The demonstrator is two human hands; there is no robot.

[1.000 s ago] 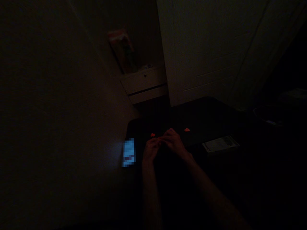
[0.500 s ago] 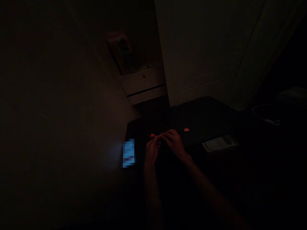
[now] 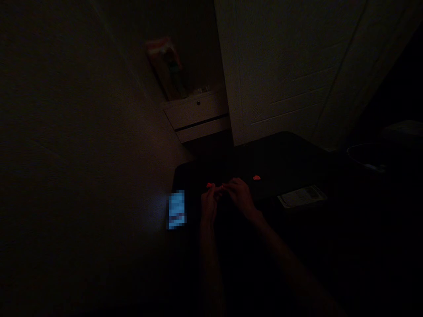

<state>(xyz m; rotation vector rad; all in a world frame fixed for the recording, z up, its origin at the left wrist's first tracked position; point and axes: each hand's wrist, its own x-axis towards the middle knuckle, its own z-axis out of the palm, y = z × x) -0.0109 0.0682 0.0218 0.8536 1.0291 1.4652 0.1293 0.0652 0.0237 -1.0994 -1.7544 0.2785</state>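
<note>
In dim light my left hand (image 3: 208,206) and my right hand (image 3: 241,193) meet over a black tabletop (image 3: 280,156). The fingers of both are closed in a pinch. Between the fingertips shows a small reddish-orange piece (image 3: 220,188), too dark and small to name. Just beyond my left fingertips lies a crumpled-looking orange bit (image 3: 209,185), partly hidden by the hand. Another orange bit (image 3: 257,178) rests on the tabletop to the right of my right hand.
A lit phone-like screen (image 3: 176,209), blurred into blocks, is at the table's left edge by the wall (image 3: 99,154). Printed paper (image 3: 302,197) lies near the right front edge. Behind stand a pale drawer unit (image 3: 205,115) and a door-like panel (image 3: 280,79).
The fingertips have drawn slightly apart, and more of the reddish piece shows between them. My left hand has tilted a little. The two orange bits stay on the table.
</note>
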